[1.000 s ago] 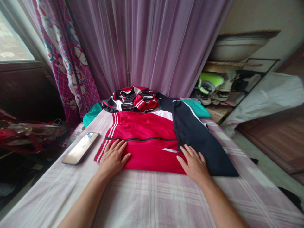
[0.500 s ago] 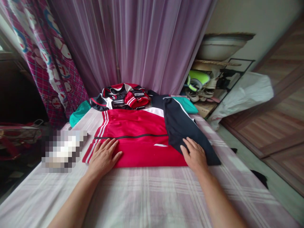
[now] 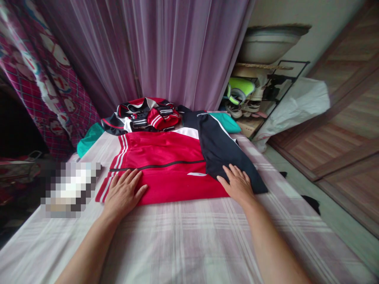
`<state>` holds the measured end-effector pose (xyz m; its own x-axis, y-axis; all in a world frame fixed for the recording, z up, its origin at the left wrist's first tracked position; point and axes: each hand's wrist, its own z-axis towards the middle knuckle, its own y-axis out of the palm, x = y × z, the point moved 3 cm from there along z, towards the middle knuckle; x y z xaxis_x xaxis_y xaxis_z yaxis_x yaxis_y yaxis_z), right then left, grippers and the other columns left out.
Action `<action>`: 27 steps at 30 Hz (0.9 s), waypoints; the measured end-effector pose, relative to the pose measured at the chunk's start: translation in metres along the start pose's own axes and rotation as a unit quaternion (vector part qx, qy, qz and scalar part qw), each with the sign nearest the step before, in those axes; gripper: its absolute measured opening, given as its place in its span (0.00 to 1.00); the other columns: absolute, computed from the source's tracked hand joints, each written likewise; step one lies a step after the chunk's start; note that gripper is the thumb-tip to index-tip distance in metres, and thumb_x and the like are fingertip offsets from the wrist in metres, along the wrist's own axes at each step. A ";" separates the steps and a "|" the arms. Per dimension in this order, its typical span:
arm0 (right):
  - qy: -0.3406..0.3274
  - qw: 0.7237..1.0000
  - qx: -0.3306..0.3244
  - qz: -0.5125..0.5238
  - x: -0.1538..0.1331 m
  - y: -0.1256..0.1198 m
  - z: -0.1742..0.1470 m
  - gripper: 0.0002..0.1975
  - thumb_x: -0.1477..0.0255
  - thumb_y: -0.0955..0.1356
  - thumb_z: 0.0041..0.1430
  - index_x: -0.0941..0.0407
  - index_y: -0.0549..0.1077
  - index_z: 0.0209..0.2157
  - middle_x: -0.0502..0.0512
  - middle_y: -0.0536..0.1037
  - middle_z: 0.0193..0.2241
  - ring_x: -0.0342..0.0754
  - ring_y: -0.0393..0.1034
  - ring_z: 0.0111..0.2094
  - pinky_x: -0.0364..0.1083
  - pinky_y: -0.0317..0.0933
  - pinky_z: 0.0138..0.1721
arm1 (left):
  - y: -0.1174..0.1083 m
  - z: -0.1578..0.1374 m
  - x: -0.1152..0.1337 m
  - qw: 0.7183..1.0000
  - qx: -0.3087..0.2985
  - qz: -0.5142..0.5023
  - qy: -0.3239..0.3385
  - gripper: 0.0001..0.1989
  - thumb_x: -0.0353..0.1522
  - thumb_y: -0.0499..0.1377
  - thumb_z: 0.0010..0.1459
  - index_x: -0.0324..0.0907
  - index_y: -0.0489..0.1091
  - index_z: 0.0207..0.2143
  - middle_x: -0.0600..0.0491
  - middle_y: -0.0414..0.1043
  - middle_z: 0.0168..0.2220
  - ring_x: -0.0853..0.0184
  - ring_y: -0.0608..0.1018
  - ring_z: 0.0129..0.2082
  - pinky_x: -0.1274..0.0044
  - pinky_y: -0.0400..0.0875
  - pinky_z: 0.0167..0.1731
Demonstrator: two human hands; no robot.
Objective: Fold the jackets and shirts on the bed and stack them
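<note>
Hands both open, without any grip: left hand (image 3: 122, 193) laid flat on the red body of the zip-up track jacket (image 3: 166, 183), just beside the striped hem (image 3: 111, 169), with fingers spread and fingertips near the zipper (image 3: 160, 163); right hand (image 3: 237, 184) likewise laid flat, at the other end, on the dark sleeve (image 3: 227, 148) and the red cloth close to it. Impossible to tell the pressure of either palm.

Located beneath the hands, on the plaid cloth (image 3: 177, 244) of the table, lying sideways with hem to the left and dark sleeve folded at the right. Close behind, a heap of red, black and white clothing (image 3: 161, 118).

Probably light, soft and limp to handle, not fragile, perhaps slightly slippery because of the smooth fabric. Likely to sag if lifted at one point only; better to hold at both ends, by the striped hem and by the dark shoulder end, pinching the layers together.

Looks mostly bright red, crossed lengthwise by the dark zipper. Marked with a small white patch (image 3: 197, 174) near the dark part and a white panel (image 3: 189, 133) farther back. Rather flat, with only slight creases.
</note>
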<state>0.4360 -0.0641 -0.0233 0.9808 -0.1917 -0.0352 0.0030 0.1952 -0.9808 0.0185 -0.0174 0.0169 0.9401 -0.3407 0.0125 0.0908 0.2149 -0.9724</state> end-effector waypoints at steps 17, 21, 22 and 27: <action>0.052 0.994 0.092 0.008 0.022 -0.076 0.110 0.22 0.68 0.62 0.65 0.59 0.71 0.57 0.65 0.72 0.58 0.59 0.66 0.57 0.54 0.60 0.54 | 0.005 -0.001 -0.004 1.000 0.027 0.009 0.012 0.30 0.49 0.48 0.63 0.43 0.68 0.60 0.46 0.70 0.60 0.51 0.67 0.63 0.58 0.55 0.63; 0.093 0.995 0.029 -0.003 0.022 -0.077 0.157 0.23 0.65 0.61 0.66 0.60 0.69 0.58 0.69 0.75 0.54 0.61 0.69 0.54 0.56 0.60 0.52 | 0.006 -0.002 -0.004 1.000 0.024 0.016 0.010 0.30 0.49 0.48 0.64 0.44 0.68 0.60 0.48 0.69 0.61 0.52 0.67 0.63 0.58 0.54 0.63; 0.107 0.994 0.015 -0.001 0.022 -0.076 0.166 0.24 0.64 0.61 0.66 0.61 0.69 0.59 0.70 0.75 0.53 0.61 0.70 0.54 0.57 0.60 0.52 | 0.006 -0.002 -0.005 1.000 0.023 0.017 0.008 0.30 0.49 0.48 0.64 0.44 0.68 0.61 0.48 0.69 0.61 0.52 0.66 0.64 0.58 0.54 0.63; 0.173 0.984 -0.046 0.024 0.022 -0.065 0.199 0.25 0.63 0.66 0.62 0.63 0.73 0.56 0.72 0.75 0.52 0.64 0.70 0.54 0.58 0.61 0.51 | 0.008 -0.004 -0.007 1.000 0.020 0.012 0.009 0.31 0.50 0.49 0.63 0.44 0.67 0.61 0.47 0.69 0.61 0.52 0.66 0.64 0.57 0.54 0.64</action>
<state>0.4964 0.1105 0.0777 0.8541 -0.5037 -0.1297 -0.0749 0.1277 -0.9890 0.0120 -0.0166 0.0078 0.9361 -0.3514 -0.0151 0.0819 0.2595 -0.9623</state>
